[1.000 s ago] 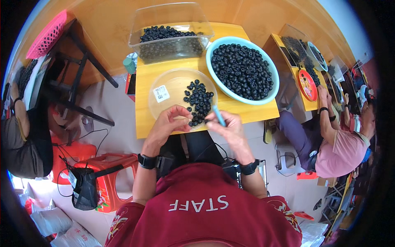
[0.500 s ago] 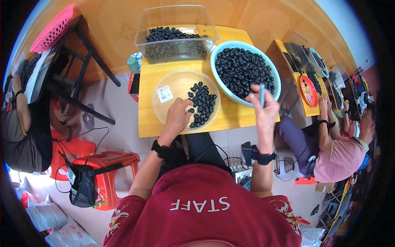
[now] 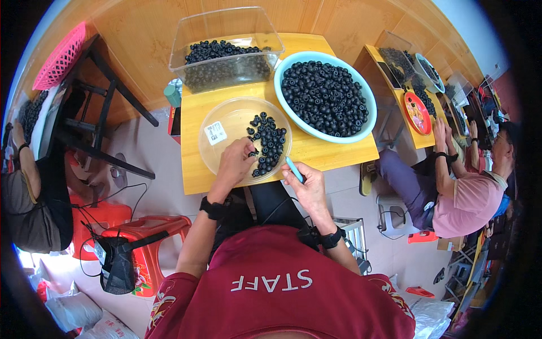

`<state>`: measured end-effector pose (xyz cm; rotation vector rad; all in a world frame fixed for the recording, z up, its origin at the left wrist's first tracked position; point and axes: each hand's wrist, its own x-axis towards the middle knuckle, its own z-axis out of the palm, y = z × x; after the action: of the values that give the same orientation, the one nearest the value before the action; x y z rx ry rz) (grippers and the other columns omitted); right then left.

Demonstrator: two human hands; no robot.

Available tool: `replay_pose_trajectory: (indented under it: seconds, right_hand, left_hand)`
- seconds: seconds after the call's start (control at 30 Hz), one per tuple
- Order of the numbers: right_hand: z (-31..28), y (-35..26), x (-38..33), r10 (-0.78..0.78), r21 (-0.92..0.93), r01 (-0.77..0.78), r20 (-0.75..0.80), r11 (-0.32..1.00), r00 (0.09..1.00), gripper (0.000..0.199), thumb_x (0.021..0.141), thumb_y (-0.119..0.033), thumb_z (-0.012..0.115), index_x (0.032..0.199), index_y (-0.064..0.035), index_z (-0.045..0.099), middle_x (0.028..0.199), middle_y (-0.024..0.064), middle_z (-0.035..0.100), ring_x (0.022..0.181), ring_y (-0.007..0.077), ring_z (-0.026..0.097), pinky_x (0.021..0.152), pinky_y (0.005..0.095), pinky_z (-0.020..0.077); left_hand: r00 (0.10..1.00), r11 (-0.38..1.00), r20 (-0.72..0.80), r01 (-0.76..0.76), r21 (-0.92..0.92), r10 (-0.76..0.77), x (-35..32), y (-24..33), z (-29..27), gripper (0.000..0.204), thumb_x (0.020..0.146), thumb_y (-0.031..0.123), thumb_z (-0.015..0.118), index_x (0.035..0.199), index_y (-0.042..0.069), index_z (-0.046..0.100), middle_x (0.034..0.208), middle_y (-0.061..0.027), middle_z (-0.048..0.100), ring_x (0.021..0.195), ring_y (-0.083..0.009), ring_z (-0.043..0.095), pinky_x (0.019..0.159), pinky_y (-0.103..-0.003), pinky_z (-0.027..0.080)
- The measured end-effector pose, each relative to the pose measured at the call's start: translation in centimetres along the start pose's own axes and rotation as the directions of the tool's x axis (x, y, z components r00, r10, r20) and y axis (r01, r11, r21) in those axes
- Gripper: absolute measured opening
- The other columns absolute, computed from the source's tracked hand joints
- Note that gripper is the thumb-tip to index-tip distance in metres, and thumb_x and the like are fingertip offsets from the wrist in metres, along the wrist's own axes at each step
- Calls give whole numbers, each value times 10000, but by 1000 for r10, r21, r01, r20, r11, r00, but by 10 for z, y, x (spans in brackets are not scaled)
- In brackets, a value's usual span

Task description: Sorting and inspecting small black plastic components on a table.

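Note:
My left hand [image 3: 234, 162] is over a shallow clear round lid [image 3: 212, 152], thumb and fingers pinched on a small round black piece [image 3: 253, 153]. Beside those fingertips, more black pieces [image 3: 272, 143] lie loose on the lid's right half, some showing a hole in the middle. At the table's front edge, just right of the lid, my right hand [image 3: 310, 189] is closed around a slim tool with a light-blue handle [image 3: 294, 169]. The tool's tip cannot be made out. Behind that hand stands a pale-blue bowl [image 3: 372, 116] heaped with the same black pieces.
A clear rectangular bin [image 3: 226, 79] of black pieces stands at the back of the yellow table [image 3: 333, 155]. Left are a red stool [image 3: 152, 226] and a black frame [image 3: 107, 113]. On the right, a person in pink [image 3: 466, 206] sits at another table with a red plate [image 3: 418, 113].
My right hand has come from the bowl toward the lid's near right edge, still holding the blue-handled tool. My left hand stays over the lid, and the view has shifted slightly.

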<state>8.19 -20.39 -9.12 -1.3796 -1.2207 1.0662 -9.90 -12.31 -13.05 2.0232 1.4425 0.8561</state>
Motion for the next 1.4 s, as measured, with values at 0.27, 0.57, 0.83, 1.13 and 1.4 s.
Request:
replay_pose_trajectory:
  seconds: [0.27, 0.57, 0.83, 1.13, 1.4]
  right_hand:
    - [7, -8, 0, -156, -128, 163, 59, 978, 986, 146, 830, -127, 632, 905, -6, 605, 617, 31, 544, 548, 99, 483, 504, 259, 390]
    - [13, -39, -8, -246, -297, 304, 215, 905, 945, 139, 842, -136, 603, 900, -10, 608, 677, 113, 582, 543, 200, 534, 503, 299, 410]
    - [17, -44, -9, -297, -378, 368, 235, 849, 926, 146, 832, -141, 610, 905, -15, 613, 800, 148, 632, 660, 303, 617, 570, 342, 473]
    - [17, -40, -7, -321, -363, 379, 210, 851, 923, 156, 833, -152, 614, 924, -26, 621, 803, 142, 638, 642, 287, 619, 563, 340, 475]
    - [17, -41, -3, -393, -365, 458, 242, 811, 887, 143, 835, -147, 608, 919, -33, 626, 804, 142, 636, 613, 293, 615, 552, 354, 476]
  left_hand:
    - [932, 345, 307, 356, -868, -191, -29, 24, -42, 175, 786, -2, 651, 940, 26, 571, 867, -41, 606, 782, -124, 622, 677, -219, 510]
    - [928, -133, 362, 349, -928, -89, -39, 17, -32, 202, 827, 12, 621, 1022, 28, 573, 909, -68, 630, 813, -143, 635, 730, -238, 536]
    - [928, -166, 369, 357, -919, -46, -41, 13, -29, 208, 835, 16, 612, 1039, 24, 572, 933, -81, 638, 825, -144, 639, 738, -242, 543]
    - [917, -167, 395, 382, -909, -57, -42, 12, -29, 185, 825, 36, 638, 997, 31, 571, 876, -59, 626, 778, -137, 635, 721, -237, 540]
    - [922, -222, 387, 380, -898, 11, -41, 10, -32, 116, 819, 29, 640, 909, 38, 567, 853, -67, 622, 733, -130, 620, 679, -229, 524]
